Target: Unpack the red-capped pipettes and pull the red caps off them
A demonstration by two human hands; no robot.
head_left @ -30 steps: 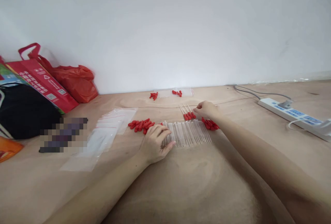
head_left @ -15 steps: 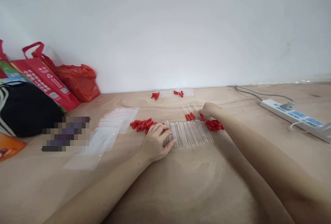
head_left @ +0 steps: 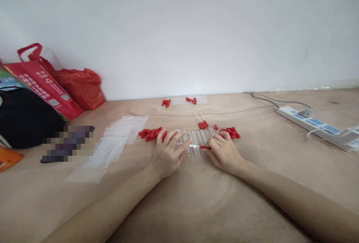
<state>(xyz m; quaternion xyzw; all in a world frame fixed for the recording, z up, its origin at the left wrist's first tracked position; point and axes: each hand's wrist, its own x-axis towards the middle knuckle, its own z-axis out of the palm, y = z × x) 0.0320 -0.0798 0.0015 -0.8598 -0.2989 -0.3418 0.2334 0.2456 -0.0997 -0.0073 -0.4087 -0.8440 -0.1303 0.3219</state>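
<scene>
My left hand (head_left: 169, 153) is closed on a clear glass dropper tube (head_left: 194, 146) that lies crosswise over a row of similar tubes (head_left: 200, 137). At that tube's right end, my right hand (head_left: 224, 152) pinches a red rubber bulb (head_left: 205, 147); the bulb meets the tube's end. Just behind the row are several droppers with red bulbs fitted (head_left: 203, 124), their thin stems pointing away from me. Loose red bulbs (head_left: 150, 134) lie by my left fingers, partly hidden by them. Another pile of red bulbs (head_left: 232, 132) sits beyond my right hand.
Clear zip bags (head_left: 112, 149) lie fanned out at left, beside a blurred dark object (head_left: 67, 143). Red bags (head_left: 84, 89) and a black bag (head_left: 28, 117) stand further left. A bag with red bulbs (head_left: 179, 100) is near the wall. A power strip (head_left: 316, 125) lies at right.
My right hand has come back toward me from behind the row and now holds a red bulb at the tube's end. A tube now lies crosswise in my left hand. The view has shifted slightly.
</scene>
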